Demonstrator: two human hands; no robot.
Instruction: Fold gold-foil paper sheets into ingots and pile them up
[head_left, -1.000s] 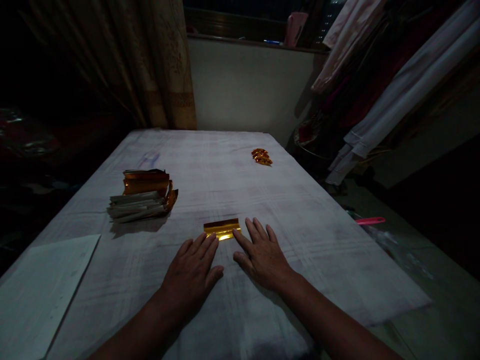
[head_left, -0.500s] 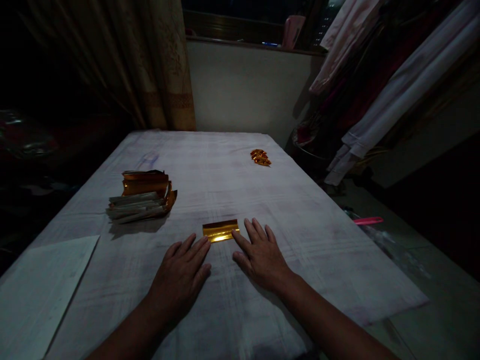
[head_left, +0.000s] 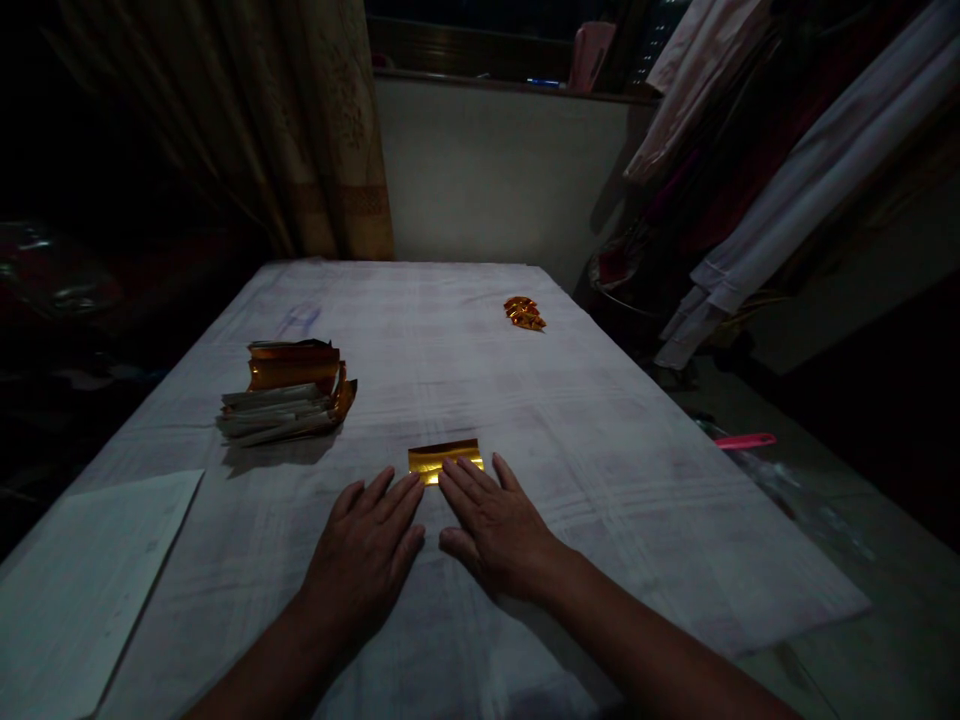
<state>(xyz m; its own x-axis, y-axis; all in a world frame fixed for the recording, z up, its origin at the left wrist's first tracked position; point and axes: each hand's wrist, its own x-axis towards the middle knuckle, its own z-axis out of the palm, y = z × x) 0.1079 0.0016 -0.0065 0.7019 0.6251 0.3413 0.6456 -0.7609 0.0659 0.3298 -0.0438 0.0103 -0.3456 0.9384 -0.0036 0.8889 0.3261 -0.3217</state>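
A small folded strip of gold foil paper (head_left: 442,457) lies on the cloth-covered table (head_left: 600,470) just in front of me. My left hand (head_left: 367,545) lies flat on the cloth with fingers stretched out, its fingertips just short of the strip's near left corner. Flat too is my right hand (head_left: 491,520), whose fingertips rest on the strip's near edge. Neither hand grips anything.
A stack of gold and white foil sheets (head_left: 289,392) sits at mid-left. Some small folded gold pieces (head_left: 523,313) lie far right. A white sheet (head_left: 82,580) overhangs the near left edge. Curtains (head_left: 300,130) hang behind; clothes (head_left: 750,170) hang at right.
My right hand has slid left, from beside the strip's right end onto its near edge. My left hand has drawn back slightly toward me and stays flat.
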